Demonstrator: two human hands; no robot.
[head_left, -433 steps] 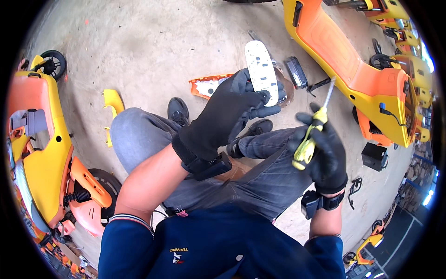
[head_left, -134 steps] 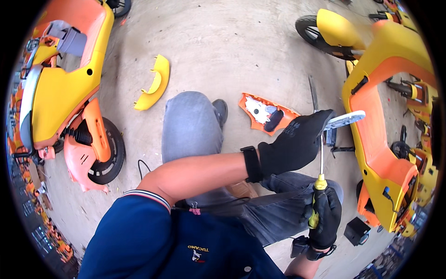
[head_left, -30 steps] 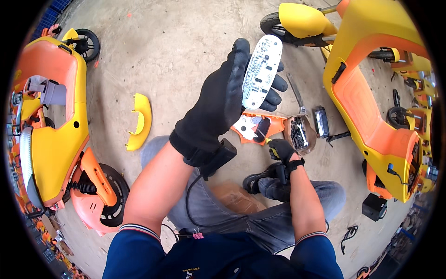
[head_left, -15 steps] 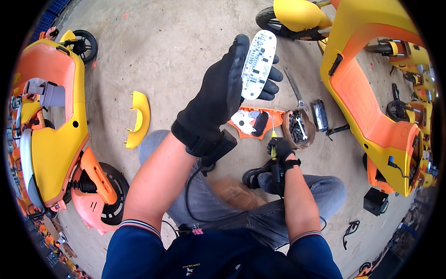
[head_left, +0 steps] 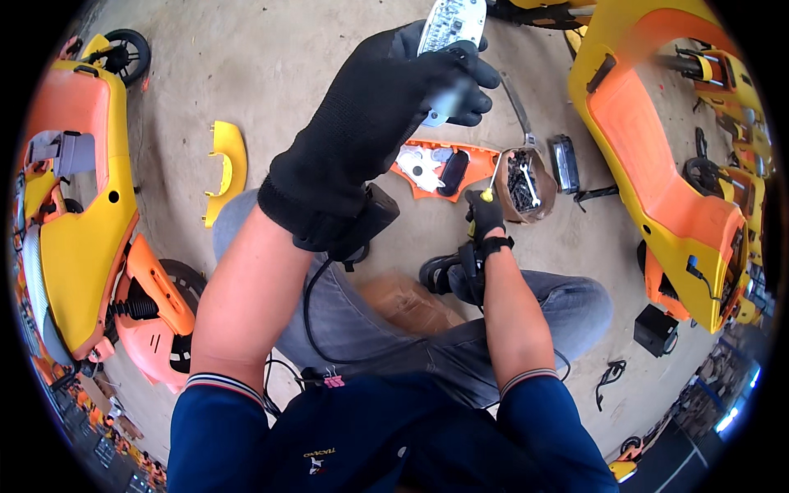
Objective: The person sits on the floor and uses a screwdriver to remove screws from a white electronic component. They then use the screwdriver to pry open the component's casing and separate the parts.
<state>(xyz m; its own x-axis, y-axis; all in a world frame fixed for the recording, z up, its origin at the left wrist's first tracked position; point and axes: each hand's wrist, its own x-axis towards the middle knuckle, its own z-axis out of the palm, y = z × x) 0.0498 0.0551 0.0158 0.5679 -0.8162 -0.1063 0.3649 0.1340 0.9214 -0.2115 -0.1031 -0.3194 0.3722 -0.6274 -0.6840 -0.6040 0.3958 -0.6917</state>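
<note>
My left hand (head_left: 386,99), in a black glove, is raised high and closed round a white oblong circuit board (head_left: 454,25). Its fingers lie across the board and hide the middle part. My right hand (head_left: 486,215), gloved too, grips a screwdriver (head_left: 487,195) with a yellow handle, its thin shaft pointing away from me. Just beyond that hand lies an orange panel (head_left: 477,168) on the floor, holding a white part (head_left: 421,168) and a dark oblong piece (head_left: 454,172). Right of the screwdriver stands a brown bag (head_left: 528,216) of small dark pieces, with a wrench (head_left: 532,187) on top.
A large adjustable wrench (head_left: 518,103) and a dark rectangular lamp-like unit (head_left: 565,163) lie near the bag. Yellow-and-orange scooters flank me, one left (head_left: 82,222) and one right (head_left: 633,131). A curved yellow cover (head_left: 234,168) lies at left, a black box (head_left: 656,330) at right.
My left hand has risen with the board, and its fingers now cross the board's face instead of staying behind it. My right hand has shifted slightly forward with the screwdriver.
</note>
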